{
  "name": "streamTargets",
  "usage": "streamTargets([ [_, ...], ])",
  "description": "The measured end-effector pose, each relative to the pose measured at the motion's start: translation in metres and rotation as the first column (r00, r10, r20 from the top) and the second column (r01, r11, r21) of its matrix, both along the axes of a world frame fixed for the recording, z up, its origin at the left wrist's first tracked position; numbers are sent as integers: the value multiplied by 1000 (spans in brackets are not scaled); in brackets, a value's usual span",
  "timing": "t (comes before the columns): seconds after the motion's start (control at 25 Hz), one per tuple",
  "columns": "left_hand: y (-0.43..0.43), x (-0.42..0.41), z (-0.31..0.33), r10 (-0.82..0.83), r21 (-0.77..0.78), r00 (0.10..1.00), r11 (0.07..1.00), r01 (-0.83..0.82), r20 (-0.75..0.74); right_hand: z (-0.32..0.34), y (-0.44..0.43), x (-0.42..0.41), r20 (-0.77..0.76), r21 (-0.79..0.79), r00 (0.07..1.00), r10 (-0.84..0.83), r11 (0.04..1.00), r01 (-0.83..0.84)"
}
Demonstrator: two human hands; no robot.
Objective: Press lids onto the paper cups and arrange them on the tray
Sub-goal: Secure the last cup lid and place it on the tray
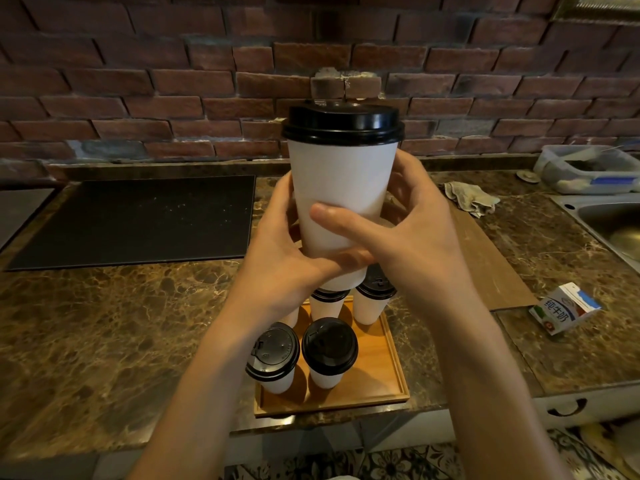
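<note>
A white paper cup (341, 178) with a black lid (343, 123) pressed on is held upright in the air, above the counter. My left hand (280, 251) wraps the cup's lower part from the left. My right hand (401, 230) grips it from the right, thumb across the front. Below, a wooden tray (377, 372) at the counter's front edge carries several lidded white cups: two in front (273, 358) (329, 351) and two partly hidden behind my hands (372, 303) (327, 303).
A black mat (138, 220) lies at the left on the marble counter. A wooden board (485, 258) is at the right, with a crumpled cloth (471, 197), a milk carton (562, 308), a steel sink (609, 223) and a plastic container (588, 168). A brick wall stands behind.
</note>
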State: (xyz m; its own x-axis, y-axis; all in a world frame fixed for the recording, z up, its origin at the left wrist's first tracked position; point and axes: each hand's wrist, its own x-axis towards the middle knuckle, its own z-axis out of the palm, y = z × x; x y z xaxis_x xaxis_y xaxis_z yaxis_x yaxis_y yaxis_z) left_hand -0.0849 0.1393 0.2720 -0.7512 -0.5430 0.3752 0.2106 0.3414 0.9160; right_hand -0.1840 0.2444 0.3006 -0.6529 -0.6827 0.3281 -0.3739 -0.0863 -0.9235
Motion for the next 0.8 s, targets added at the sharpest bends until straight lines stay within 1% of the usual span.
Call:
streamTargets([
  [0.08,-3,3,1,-44,-2,999,999,44,19,0,2,-2,40,-4,998,49,999,-49],
  [0.24,-7,6,0,-48,-23,998,999,49,32,1,4,-10,125,-9,979,164,986,-164],
  [0.4,-9,6,-6,-55,-17,998,998,55,40,-3,6,-21,203,7,942,268,961,-275],
  [0.52,-10,6,-9,-116,21,992,993,116,38,-7,7,-25,252,-13,904,346,935,-354],
  [0.68,-12,6,-9,-229,37,972,973,228,50,-13,8,-24,280,-25,870,406,909,-416],
  [0.8,-11,5,-11,-208,18,978,978,207,36,-12,9,-24,254,1,879,405,908,-418],
])
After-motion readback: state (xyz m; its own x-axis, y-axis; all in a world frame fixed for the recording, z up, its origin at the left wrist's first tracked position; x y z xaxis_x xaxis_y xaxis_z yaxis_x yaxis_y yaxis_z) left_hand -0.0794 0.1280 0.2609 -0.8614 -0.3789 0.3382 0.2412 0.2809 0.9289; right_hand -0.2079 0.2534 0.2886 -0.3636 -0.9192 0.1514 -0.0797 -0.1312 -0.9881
